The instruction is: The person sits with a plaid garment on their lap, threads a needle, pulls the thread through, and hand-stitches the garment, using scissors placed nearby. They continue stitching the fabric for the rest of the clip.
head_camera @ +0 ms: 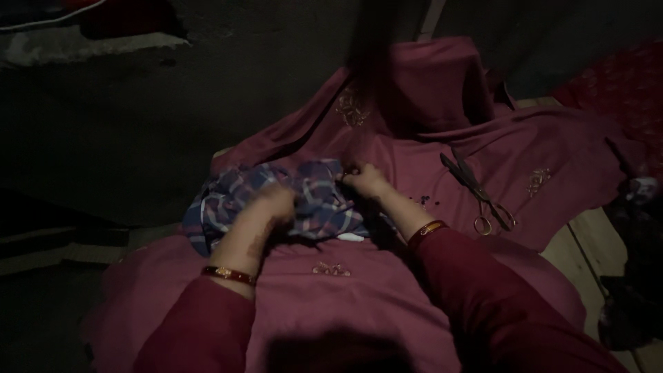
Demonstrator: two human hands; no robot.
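Both hands on crumpled plaid cloth [276, 207], mid-surface atop maroon fabric [414, 166]. Left hand [273, 204] blurred, fingers seemingly closed in folds; right hand [362, 179] pinching cloth's right edge. Scissors [476, 193] lie toward surface's right edge, nearer right hand.

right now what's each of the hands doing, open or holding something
Left hand: blurred, closed on the blue plaid cloth, gripping it.
Right hand: fingers pinched shut on the plaid cloth's upper edge.
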